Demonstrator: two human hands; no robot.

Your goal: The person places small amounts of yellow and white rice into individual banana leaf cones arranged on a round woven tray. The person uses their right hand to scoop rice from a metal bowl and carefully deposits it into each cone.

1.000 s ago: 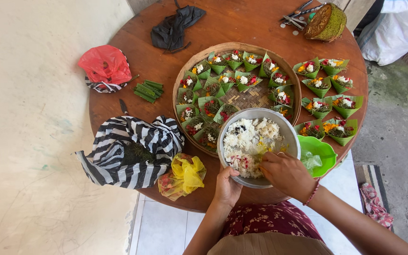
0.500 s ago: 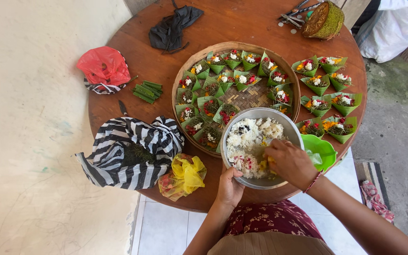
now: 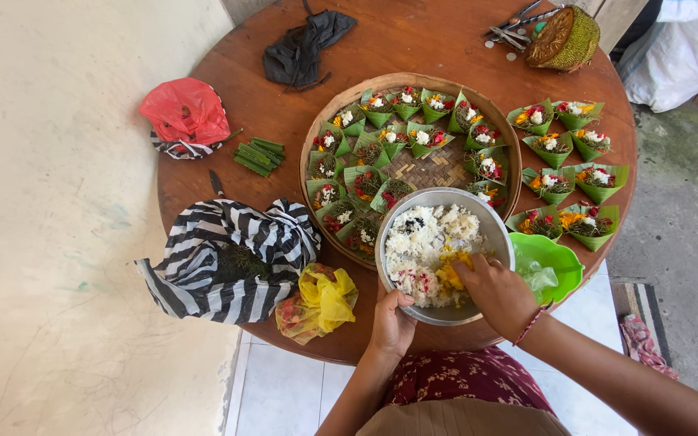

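**At the round table, my hands in the rice bowl**

On the wooden table (image 3: 414,48), my left hand (image 3: 391,321) grips the near rim of the metal bowl (image 3: 490,222) of rice (image 3: 423,238), thumb over the edge. My right hand (image 3: 498,292) reaches inside, fingers curled down into yellow bits (image 3: 452,273). The bowl overlaps the woven tray (image 3: 438,82) of leaf cups (image 3: 365,184); a green bowl (image 3: 555,252) sits beside it.

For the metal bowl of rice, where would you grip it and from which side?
Best at the near rim of the metal bowl, from the person's side, thumb over the edge as the left hand does now. The far rim overlaps the woven tray of leaf cups, leaving little room there.
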